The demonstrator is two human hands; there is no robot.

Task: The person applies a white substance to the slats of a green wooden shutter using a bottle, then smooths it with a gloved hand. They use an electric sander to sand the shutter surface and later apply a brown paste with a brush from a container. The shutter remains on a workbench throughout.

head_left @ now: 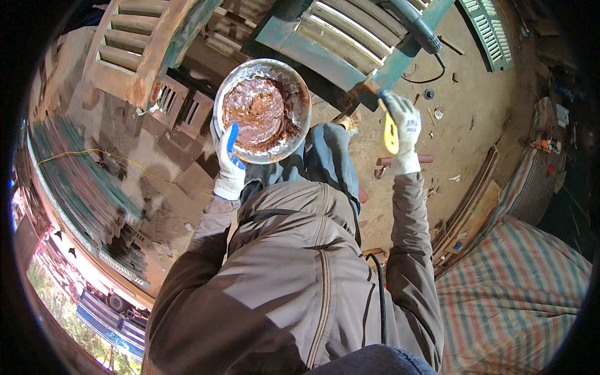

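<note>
My left hand (230,165), in a white glove with blue on the fingers, grips the near left rim of a round metal bowl (306,119). A thick, glossy reddish-brown paste (253,112) fills much of the bowl and smears its inner wall. In my gloved right hand (406,128) is a yellow-handled tool (390,134). Its brownish head points away from me, at the near corner of a green-edged louvred shutter (386,75). Whether that head is a blade or a brush, and whether it touches the frame, I cannot tell.
A power tool (428,40) with a black cord rests on the shutter. Another louvred panel (147,56) stands at far left, and a green shutter (487,31) lies far right. Green slats (81,169) are stacked at left. A striped cloth (512,294) covers something at near right.
</note>
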